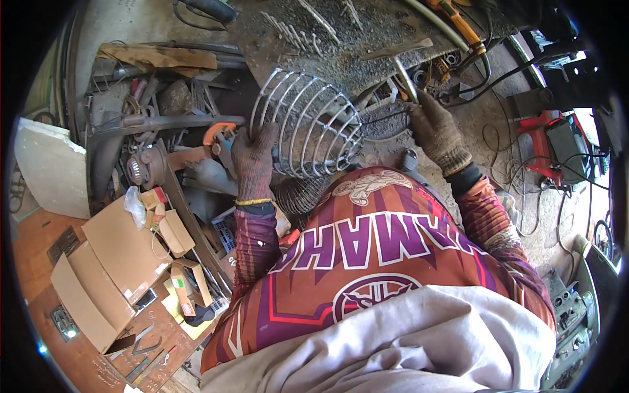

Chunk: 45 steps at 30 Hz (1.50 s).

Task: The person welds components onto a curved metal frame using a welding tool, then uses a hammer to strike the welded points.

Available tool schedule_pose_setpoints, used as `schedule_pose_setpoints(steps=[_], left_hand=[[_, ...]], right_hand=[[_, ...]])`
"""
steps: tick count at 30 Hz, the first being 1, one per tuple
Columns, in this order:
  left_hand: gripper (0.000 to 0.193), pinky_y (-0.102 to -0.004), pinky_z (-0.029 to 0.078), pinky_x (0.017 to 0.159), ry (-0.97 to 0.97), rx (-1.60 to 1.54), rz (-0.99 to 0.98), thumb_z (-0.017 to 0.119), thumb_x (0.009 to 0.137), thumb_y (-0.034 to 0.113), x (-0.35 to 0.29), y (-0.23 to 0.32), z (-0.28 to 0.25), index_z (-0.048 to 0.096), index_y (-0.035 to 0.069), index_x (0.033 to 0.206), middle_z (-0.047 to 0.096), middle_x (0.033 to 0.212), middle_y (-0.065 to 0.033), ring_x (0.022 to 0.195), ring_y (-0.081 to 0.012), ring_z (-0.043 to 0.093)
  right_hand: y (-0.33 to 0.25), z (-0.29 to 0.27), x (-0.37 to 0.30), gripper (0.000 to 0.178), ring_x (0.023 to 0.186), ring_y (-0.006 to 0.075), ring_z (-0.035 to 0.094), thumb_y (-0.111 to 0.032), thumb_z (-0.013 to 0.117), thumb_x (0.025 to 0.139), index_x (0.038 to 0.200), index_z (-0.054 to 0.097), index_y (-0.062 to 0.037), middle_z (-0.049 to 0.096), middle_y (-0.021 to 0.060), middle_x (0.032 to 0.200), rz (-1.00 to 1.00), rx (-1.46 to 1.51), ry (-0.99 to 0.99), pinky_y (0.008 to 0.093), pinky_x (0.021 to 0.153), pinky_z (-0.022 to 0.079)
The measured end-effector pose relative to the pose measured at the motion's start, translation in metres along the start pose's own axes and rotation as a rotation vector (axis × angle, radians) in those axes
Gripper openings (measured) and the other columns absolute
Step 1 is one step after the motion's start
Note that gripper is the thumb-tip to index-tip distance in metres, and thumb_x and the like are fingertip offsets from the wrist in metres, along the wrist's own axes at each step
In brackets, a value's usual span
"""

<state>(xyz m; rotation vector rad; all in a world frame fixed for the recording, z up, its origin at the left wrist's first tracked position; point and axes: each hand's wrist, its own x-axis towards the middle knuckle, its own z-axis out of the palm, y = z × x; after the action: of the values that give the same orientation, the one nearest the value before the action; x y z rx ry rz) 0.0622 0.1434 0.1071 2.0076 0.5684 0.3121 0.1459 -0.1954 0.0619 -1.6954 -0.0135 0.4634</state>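
Observation:
My left hand (254, 154), in a worn knit glove, is closed on the rim of a round-bottomed metal wire basket (308, 121) made of bent rods joined by hoops. The basket is tilted, its rounded end toward the right, against the near edge of a grimy worktable (367, 19). Also gloved, my right hand (436, 131) grips the metal handle of a chipping hammer (405, 78). The hammer's long tapered head is raised over the table edge, apart from the basket.
Several short rods (288, 33) lie on the gritty tabletop near an orange-handled tool (462, 26) with a cable. Scrap metal and an angle grinder (219, 137) crowd the left, beside cardboard boxes (118, 242). A red-and-dark machine (553, 147) with loose cables stands on the floor at right.

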Motion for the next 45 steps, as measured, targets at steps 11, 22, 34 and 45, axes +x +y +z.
schedule_pose_setpoints(steps=[11,22,34,45], left_hand=[[0.044,-0.035,0.046,0.076,-0.001,0.014,-0.089,0.073,0.084,0.038,0.0,-0.03,0.029,0.066,-0.003,0.097,0.068,0.089,-0.0106,0.08,-0.0196,0.06],[0.047,-0.0384,0.044,0.071,0.016,0.074,-0.041,0.071,0.084,0.043,0.001,-0.046,0.032,0.064,-0.003,0.09,0.063,0.078,-0.0132,0.073,-0.022,0.056],[0.047,-0.0395,0.045,0.071,-0.006,0.064,-0.044,0.069,0.087,0.042,-0.001,-0.042,0.032,0.064,-0.004,0.092,0.065,0.083,-0.0158,0.076,-0.0258,0.059],[0.044,-0.0396,0.045,0.071,-0.008,0.121,-0.06,0.07,0.086,0.04,-0.001,-0.044,0.029,0.064,-0.003,0.095,0.065,0.085,-0.0164,0.076,-0.0264,0.06]], right_hand=[[-0.007,0.024,-0.008,0.039,0.101,0.0355,0.066,-0.025,0.06,0.094,0.127,0.056,-0.0048,0.065,0.0223,0.108,-0.34,-0.479,-0.002,0.0396,0.082,0.053],[-0.021,0.035,-0.017,0.043,0.083,0.0379,0.068,-0.023,0.062,0.092,0.133,0.052,-0.0097,0.067,0.022,0.096,-0.449,-0.487,0.094,0.0427,0.068,0.054],[-0.027,0.039,-0.02,0.042,0.081,0.0366,0.067,-0.022,0.058,0.094,0.134,0.049,-0.0089,0.066,0.02,0.092,-0.518,-0.544,0.08,0.0457,0.067,0.053],[-0.029,0.041,-0.016,0.041,0.082,0.0392,0.066,-0.027,0.058,0.093,0.131,0.05,-0.0116,0.066,0.0203,0.091,-0.32,-0.661,0.021,0.0477,0.067,0.052]])
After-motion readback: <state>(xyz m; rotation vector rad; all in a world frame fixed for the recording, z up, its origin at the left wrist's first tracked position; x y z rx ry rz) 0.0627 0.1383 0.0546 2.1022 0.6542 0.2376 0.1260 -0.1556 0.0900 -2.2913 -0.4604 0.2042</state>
